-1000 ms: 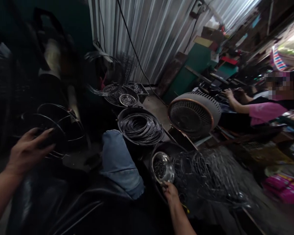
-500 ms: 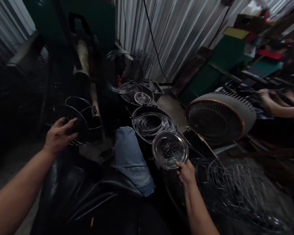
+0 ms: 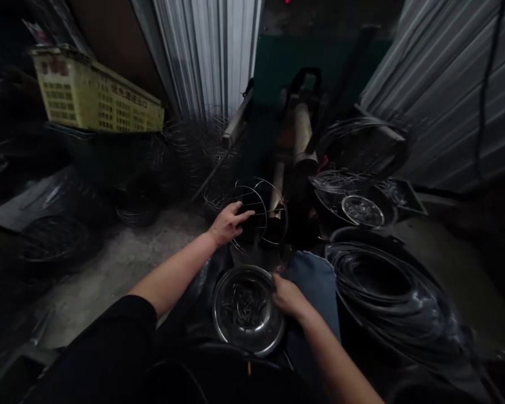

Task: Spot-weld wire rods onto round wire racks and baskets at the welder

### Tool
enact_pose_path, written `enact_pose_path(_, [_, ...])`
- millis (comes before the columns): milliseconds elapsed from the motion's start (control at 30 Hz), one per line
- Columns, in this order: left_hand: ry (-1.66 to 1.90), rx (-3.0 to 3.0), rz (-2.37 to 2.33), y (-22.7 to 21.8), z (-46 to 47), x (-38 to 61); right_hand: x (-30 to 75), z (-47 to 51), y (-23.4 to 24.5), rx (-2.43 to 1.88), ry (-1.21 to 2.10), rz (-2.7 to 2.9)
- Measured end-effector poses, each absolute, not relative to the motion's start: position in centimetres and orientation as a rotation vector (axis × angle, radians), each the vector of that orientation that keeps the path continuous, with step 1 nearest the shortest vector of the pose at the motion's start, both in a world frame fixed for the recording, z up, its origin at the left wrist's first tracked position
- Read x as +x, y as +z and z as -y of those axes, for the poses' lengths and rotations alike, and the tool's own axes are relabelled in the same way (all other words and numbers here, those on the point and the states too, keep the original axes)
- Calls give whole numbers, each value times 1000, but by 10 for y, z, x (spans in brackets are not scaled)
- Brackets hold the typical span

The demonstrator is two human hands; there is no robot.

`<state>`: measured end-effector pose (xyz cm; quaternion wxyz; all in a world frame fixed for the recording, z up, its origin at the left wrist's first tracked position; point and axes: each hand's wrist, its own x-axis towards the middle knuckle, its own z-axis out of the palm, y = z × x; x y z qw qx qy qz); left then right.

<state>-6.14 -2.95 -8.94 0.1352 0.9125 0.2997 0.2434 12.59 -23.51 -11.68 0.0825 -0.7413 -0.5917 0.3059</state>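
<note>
My right hand (image 3: pixel 289 296) grips the rim of a shiny metal bowl (image 3: pixel 247 310) that holds several small bent wire pieces. The bowl rests low in front of me, between my knees, beside my blue-jeaned knee (image 3: pixel 315 275). My left hand (image 3: pixel 229 223) reaches forward with fingers curled over the rings of a round wire frame (image 3: pixel 258 216), which stands at the foot of a dark machine (image 3: pixel 298 129) with upright rollers.
A black tub of coiled wire rings (image 3: pixel 374 280) lies to the right, with another tub and a second small bowl (image 3: pixel 362 210) behind it. A yellow plastic crate (image 3: pixel 95 98) sits at the upper left. Wire frames pile along the corrugated wall; bare concrete floor (image 3: pixel 109 264) lies left.
My view has swung left. My right hand has carried the metal bowl from the tubs on the right to a spot between my knees. My left hand stays on the wire frame.
</note>
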Motion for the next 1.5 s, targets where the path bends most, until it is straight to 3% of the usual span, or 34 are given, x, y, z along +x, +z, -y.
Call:
enact_pose_path(100, [685,2614,-765,-98,27,-61,100,235,-126,-2356,738,1813])
enact_pose_path(233, [684,2574,-660,-115,24,-55,77,255,-129,-2323,234,1948])
enact_pose_path(400, [674,2658,-740,-113,20,-45,52,263,-127,-2037,642,2396])
enact_pose_path(567, [612,2760,-721,-98,21,-53,47,254,-122,-2146,976,2413])
enact_pose_path(1133, [662,2718,-658,-119,28,-28,64,259,-87,-2229,1009,2259])
enact_pose_path(1367, [553,2780,-835,-67,28,-33,136,298,-86,-2228,737,1692])
enact_pose_path(1500, [325,2797,-961,-28,26,-33,150,308,-85,-2519,759,1797])
